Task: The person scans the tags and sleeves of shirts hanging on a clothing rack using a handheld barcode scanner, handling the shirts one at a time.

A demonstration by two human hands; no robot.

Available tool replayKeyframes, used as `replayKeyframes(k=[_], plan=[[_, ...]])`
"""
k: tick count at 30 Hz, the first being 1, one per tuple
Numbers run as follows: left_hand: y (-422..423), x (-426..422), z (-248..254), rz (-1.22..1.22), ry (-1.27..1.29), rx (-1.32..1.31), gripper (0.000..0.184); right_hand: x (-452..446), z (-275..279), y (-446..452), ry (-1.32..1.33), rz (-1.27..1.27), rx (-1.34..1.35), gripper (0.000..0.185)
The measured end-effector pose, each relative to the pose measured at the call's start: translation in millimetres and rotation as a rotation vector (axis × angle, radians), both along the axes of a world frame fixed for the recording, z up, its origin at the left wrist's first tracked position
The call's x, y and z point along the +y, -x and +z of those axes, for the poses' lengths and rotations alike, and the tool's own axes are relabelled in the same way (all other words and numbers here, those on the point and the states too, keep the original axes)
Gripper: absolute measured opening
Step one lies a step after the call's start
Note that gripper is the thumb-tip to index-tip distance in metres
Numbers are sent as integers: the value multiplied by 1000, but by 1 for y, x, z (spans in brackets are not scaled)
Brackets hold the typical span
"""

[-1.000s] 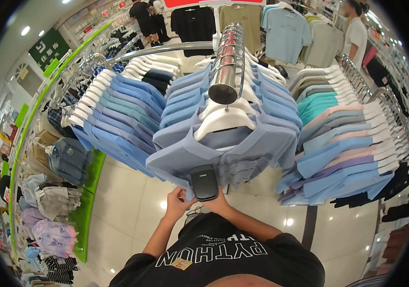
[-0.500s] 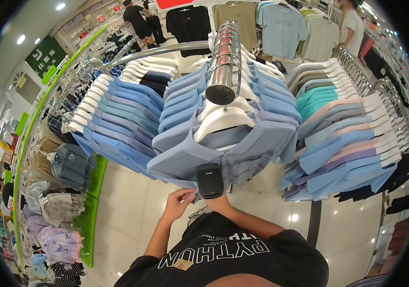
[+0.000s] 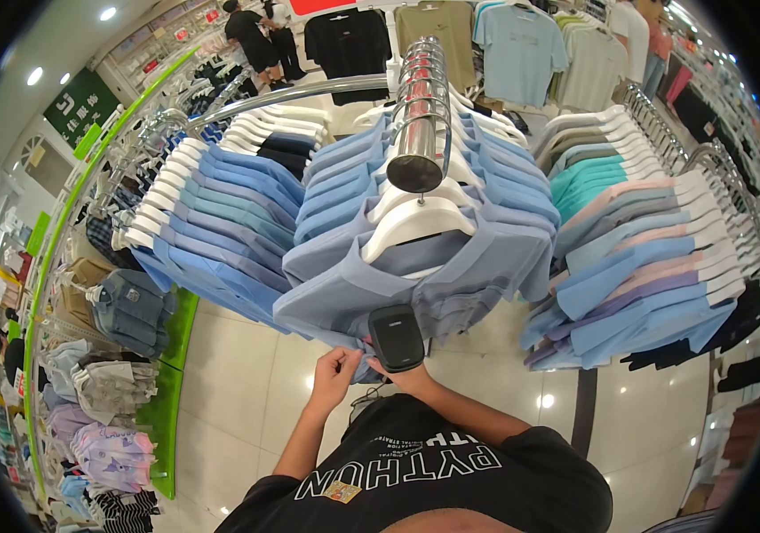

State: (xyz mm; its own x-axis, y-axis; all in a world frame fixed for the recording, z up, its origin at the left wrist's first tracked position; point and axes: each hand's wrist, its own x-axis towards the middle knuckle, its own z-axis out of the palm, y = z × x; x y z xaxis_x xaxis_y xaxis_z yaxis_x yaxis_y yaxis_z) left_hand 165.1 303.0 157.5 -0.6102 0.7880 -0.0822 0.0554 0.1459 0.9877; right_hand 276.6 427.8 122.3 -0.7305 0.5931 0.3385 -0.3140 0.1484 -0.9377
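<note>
A grey-blue shirt hangs on a white hanger at the near end of a chrome rail. My left hand is closed, thumb and fingertips pinching the lower edge of this shirt. Just to its right is my right hand, close to the same hem. A black rounded device with small lettering covers most of the right hand's fingers. Whether that hand grips the device or the cloth cannot be made out.
The chrome rail juts toward me above the shirts. Blue shirts hang to the left, pastel shirts to the right. A green-edged display with clothes stands at left. People are in the background.
The black device has shifted slightly right and down. My left hand has turned a little, its fingers more curled at the hem. In the background, people at the upper right have moved.
</note>
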Motion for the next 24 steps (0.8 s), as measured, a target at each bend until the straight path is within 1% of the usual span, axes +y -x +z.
replayKeyframes(k=[2,5,8,9,11,12,14,17,20,23,24], plan=[[-2,-1,2,-29,-3,32,19,-4,-13,2,181,75,29,36],[-5,-5,14,-88,50,143,21,-2,4,-4,183,146,-16,37],[-4,-9,19,-134,140,207,21,-6,-4,-6,297,153,-22,38],[-4,-11,20,-143,171,216,21,-5,-10,-5,206,121,-45,38],[-3,-13,22,-108,184,351,20,-3,-20,-4,23,57,-86,40],[-3,-13,23,-91,190,419,20,-3,-22,-5,-20,37,-74,41],[-6,-14,25,-61,151,367,19,-2,-23,-6,-109,-5,-48,44],[-5,-19,24,-34,120,274,17,-3,-11,-8,3,29,-18,33],[-1,-26,13,-29,51,138,14,1,-8,-12,-295,19,-58,33],[-2,-29,12,-58,0,5,11,3,-26,-11,-201,66,-11,40],[-3,-31,12,-73,-8,-37,10,5,-20,-17,-180,75,-40,44]])
